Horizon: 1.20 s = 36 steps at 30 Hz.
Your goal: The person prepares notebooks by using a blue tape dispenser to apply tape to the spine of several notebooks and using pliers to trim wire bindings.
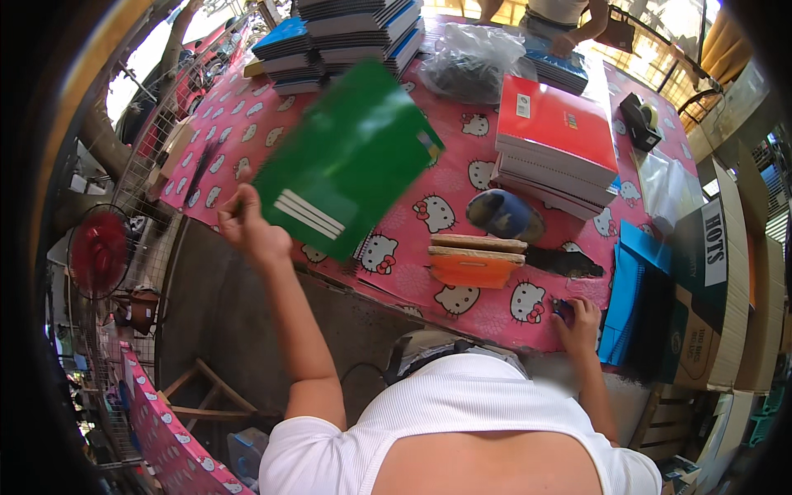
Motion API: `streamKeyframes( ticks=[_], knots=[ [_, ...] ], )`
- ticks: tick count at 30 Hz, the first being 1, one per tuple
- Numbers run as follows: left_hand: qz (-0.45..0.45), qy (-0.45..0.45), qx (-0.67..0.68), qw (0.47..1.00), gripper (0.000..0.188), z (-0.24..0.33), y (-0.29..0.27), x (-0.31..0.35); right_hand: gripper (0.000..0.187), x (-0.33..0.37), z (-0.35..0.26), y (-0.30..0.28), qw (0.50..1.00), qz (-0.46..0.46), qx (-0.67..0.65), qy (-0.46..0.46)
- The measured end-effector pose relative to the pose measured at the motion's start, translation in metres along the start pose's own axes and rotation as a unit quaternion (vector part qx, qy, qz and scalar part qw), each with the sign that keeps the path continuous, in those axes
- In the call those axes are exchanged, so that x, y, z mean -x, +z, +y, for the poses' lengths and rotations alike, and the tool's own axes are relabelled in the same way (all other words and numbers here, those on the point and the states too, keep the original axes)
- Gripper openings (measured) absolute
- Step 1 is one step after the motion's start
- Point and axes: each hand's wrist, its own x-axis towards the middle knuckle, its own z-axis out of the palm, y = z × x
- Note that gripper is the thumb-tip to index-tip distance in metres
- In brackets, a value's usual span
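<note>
My left hand point(256, 234) is raised over the left part of the table, gripping a green spiral notebook point(351, 161) by its left edge. The notebook is tilted and a little blurred, with white lines and a small printed patch on its cover. At the near right edge of the table rests my right hand point(581, 323), its fingers closed around a small dark object that I cannot make out. Ahead of that hand lie an orange block with wooden-looking strips point(477, 262), a black flat item point(566, 263) and a blue rounded thing point(505, 213).
Red notebooks point(557, 124) are stacked beyond the blocks. Tall notebook stacks point(359, 37) and a clear plastic bag point(474, 62) stand farther back. Blue covers point(631, 289) lie beside a cardboard box point(714, 297). A tape dispenser point(642, 122) sits at right. Another person's hand point(563, 44) touches a far stack.
</note>
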Motion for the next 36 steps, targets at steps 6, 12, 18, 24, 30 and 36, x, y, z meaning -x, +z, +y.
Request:
streamKeyframes(
  ticks=[6, 12, 18, 24, 30, 36],
  knots=[
    [0.083, -0.147, -0.214, 0.962, 0.016, -0.114, -0.117, -0.063, 0.027, -0.055, -0.025, 0.009, 0.991, 0.086, -0.103, -0.019],
    [-0.023, -0.02, -0.26, 0.965, 0.015, -0.154, -0.125, -0.051, 0.018, -0.153, -0.074, 0.003, 0.972, 0.121, -0.181, -0.093],
    [-0.052, -0.083, -0.23, 0.968, 0.026, -0.158, -0.131, -0.039, 0.018, -0.262, -0.179, 0.071, 0.918, 0.04, -0.301, -0.254],
    [-0.052, -0.08, -0.174, 0.98, 0.024, -0.152, -0.117, -0.034, 0.035, -0.331, -0.264, 0.166, 0.868, -0.041, -0.495, -0.017],
    [-0.108, -0.036, -0.238, 0.965, 0.025, -0.163, -0.134, -0.039, 0.039, -0.34, -0.299, 0.225, 0.825, 0.024, -0.563, 0.036],
    [-0.035, -0.036, -0.169, 0.984, 0.04, -0.194, -0.157, -0.046, 0.043, -0.342, -0.318, 0.234, 0.773, 0.003, -0.631, 0.065]
  ],
)
